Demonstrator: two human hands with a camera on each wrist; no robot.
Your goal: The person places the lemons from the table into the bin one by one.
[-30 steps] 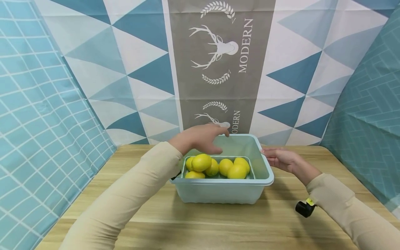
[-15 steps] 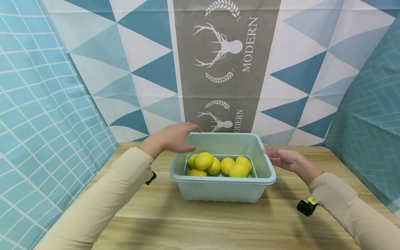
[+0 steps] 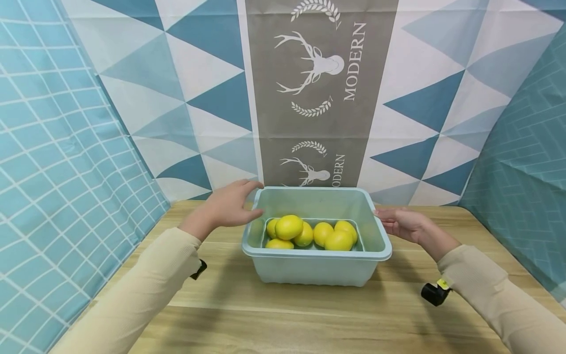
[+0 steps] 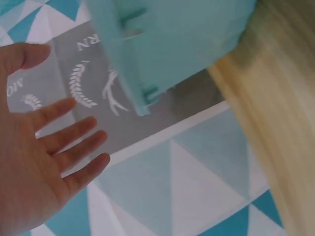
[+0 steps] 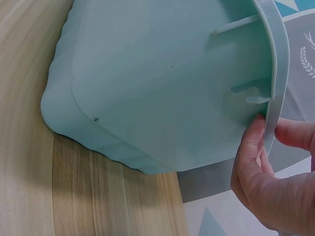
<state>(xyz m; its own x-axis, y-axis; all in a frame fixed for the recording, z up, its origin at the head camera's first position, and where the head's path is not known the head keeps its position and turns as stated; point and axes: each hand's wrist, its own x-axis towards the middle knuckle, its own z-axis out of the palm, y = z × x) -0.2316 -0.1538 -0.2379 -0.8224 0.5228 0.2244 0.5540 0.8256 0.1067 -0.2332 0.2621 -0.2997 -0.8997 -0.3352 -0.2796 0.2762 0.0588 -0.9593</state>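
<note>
A pale blue-green plastic bin stands upright on the wooden table with several yellow lemons inside, one of them lying on top of others at the left. My right hand pinches the bin's right rim; in the right wrist view the thumb is over the lip and the fingers are curled beneath it. My left hand is at the far left corner of the bin, holding nothing. The left wrist view has its fingers spread, apart from the bin's outer wall.
The wooden table reaches back to a patterned cloth hanging close behind the bin. Blue tiled-print cloth hangs on the left, a teal one on the right. A small black camera hangs under the right sleeve.
My left hand has moved left from over the lemons to outside the bin's left rim, its fingers loose. My right hand stays on the right rim. The view has shifted slightly.
</note>
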